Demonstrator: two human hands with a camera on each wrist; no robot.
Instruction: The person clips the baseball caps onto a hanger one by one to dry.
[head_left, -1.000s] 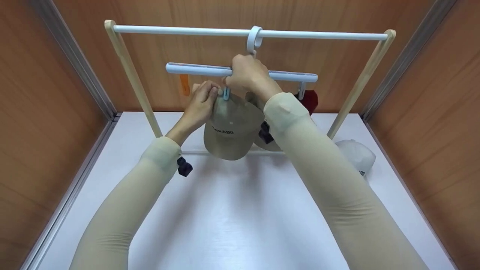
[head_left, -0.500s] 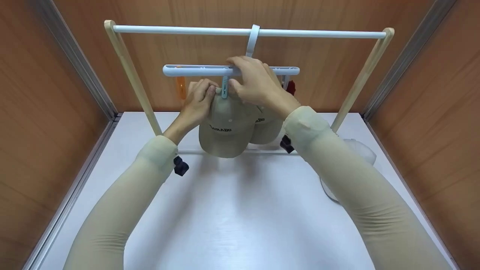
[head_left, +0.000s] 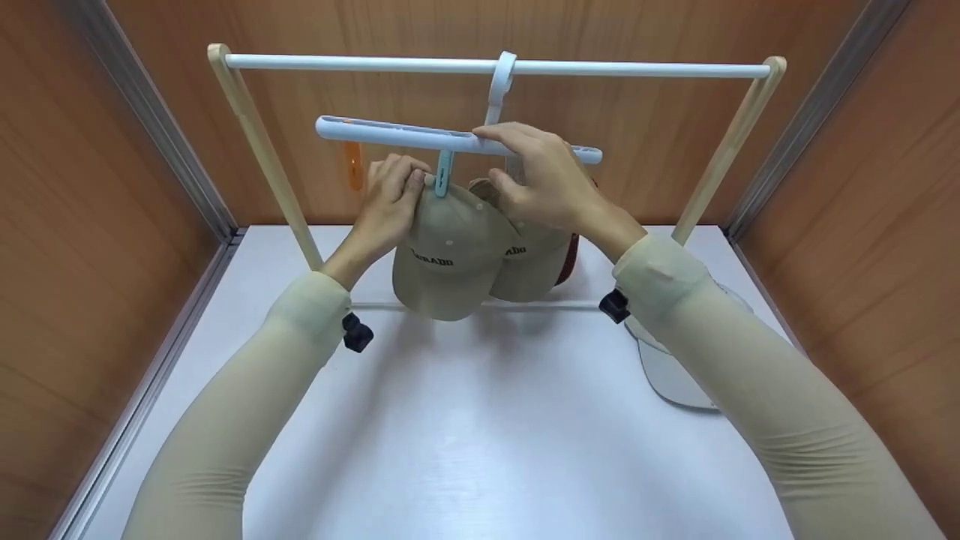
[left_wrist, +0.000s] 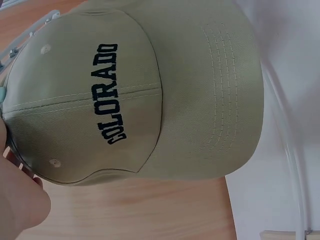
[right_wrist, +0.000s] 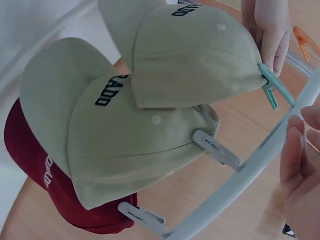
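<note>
My left hand (head_left: 390,196) pinches the crown of a khaki cap (head_left: 442,259) lettered COLORADO. A teal clip (head_left: 442,176) on the hanger bar grips that cap beside my fingertips, its bill hanging down. My right hand (head_left: 551,176) rests on the light-blue hanger (head_left: 405,135), fingers on the bar and thumb apart from them. Behind hangs a second khaki cap (right_wrist: 140,135), held by a grey clip (right_wrist: 217,149). Furthest along is a dark red cap (right_wrist: 95,215) on another grey clip (right_wrist: 144,218); in the head view the right hand hides most of it.
The hanger's hook (head_left: 501,79) loops over the white rod (head_left: 360,64) of a wooden-legged rack (head_left: 262,150). An orange clip (head_left: 353,165) hangs at the bar's left end. A pale cap (head_left: 679,382) lies on the white table (head_left: 450,450) at right, partly behind my sleeve.
My right hand has moved right along the hanger, away from the teal clip. The hanger has swung, its right end nearer, and the khaki caps have shifted slightly. My left hand keeps its pinch.
</note>
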